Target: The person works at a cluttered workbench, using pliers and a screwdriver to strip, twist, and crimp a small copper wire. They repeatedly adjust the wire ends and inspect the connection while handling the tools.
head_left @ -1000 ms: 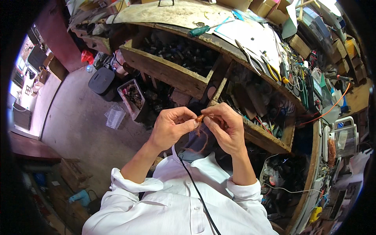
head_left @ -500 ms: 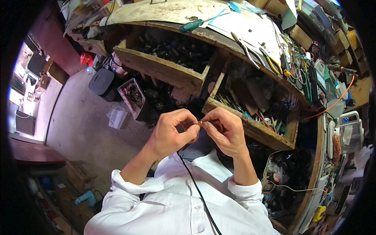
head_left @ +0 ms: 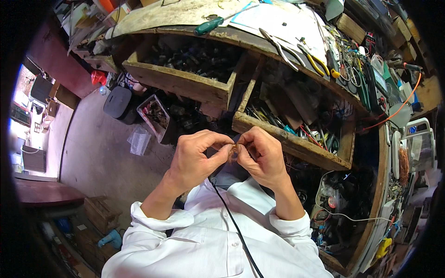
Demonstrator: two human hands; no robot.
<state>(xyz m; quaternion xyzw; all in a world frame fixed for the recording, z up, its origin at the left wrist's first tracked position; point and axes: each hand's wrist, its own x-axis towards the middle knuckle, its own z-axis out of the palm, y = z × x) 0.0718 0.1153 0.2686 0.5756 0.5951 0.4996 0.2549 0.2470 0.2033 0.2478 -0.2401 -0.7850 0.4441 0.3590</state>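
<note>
In front of my white shirt, my left hand (head_left: 194,156) and my right hand (head_left: 265,160) meet fingertip to fingertip. Both are closed in a pinch, thumb against forefinger, on a small tuft of fine copper wire (head_left: 232,153). Loose strands of it hang below the fingertips. How the strands run inside the pinch is mostly hidden by the fingers. Just beyond my hands is the front board of an open wooden drawer (head_left: 287,139) with screwdrivers and other hand tools in it.
Another open drawer (head_left: 176,82), full of small dark parts, juts out at the left. On the bench lie a green-handled screwdriver (head_left: 209,26), large pliers (head_left: 280,48) and yellow-handled pliers (head_left: 315,62). A box of scraps (head_left: 155,118) and a dark bin (head_left: 118,104) stand on the floor.
My hands have shifted slightly left, still pinching the copper wire, and more of its strands show between the fingertips. The view has turned a little, so the bench and drawers appear farther left.
</note>
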